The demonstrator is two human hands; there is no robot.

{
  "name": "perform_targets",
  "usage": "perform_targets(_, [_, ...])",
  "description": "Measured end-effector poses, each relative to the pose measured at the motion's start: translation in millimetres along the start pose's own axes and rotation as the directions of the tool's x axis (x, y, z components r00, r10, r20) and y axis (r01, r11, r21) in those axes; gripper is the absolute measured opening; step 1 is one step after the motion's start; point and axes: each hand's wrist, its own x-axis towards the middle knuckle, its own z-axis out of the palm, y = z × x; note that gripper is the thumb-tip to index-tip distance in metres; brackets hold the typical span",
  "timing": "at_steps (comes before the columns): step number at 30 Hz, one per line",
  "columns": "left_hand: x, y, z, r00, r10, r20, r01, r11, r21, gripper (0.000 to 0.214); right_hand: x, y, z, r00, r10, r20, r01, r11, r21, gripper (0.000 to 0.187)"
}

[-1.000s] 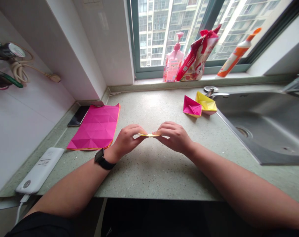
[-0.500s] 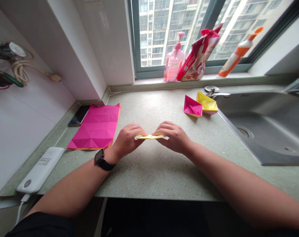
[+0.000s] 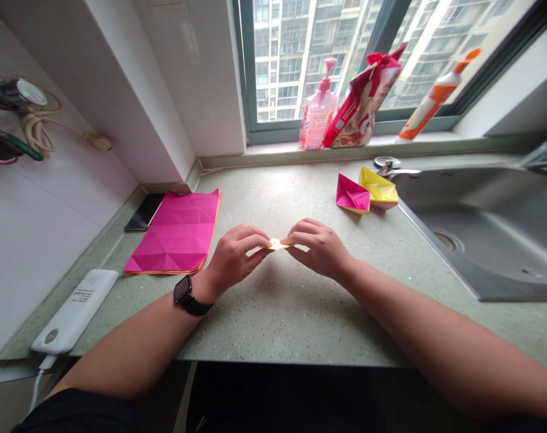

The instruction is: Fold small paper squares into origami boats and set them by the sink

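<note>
Between my hands is a small piece of folded yellow paper [image 3: 277, 244], held above the counter. My left hand [image 3: 237, 255], with a black watch on its wrist, pinches the paper's left end between thumb and fingers. Its right end is pinched by my right hand [image 3: 318, 248]. Fingers cover much of the paper, so only its middle shows. Two folded paper boats, one pink [image 3: 352, 195] and one yellow [image 3: 378, 187], stand on the counter beyond my right hand. Creased pink paper sheets [image 3: 176, 231] lie left of my left hand.
A dark phone [image 3: 144, 211] lies beside the sheets, and a white power bank [image 3: 76, 310] with a cable is at the near left. The metal sink [image 3: 490, 240] is set in at the right. A pump bottle [image 3: 317, 117], a red bag [image 3: 366, 102] and an orange-white bottle [image 3: 435, 99] stand by the window.
The folded yellow paper has tilted and moved slightly up in view. My fingers have shifted inward along it, leaving less of it showing.
</note>
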Motion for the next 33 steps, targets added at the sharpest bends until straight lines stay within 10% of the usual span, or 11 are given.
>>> perform_targets(33, [3.9,7.4,-5.1,0.976,-0.156,-0.150,0.106,0.950,-0.294,0.006,0.1,-0.4,1.7,0.986,0.142,-0.091,-0.122,0.971,0.204,0.016])
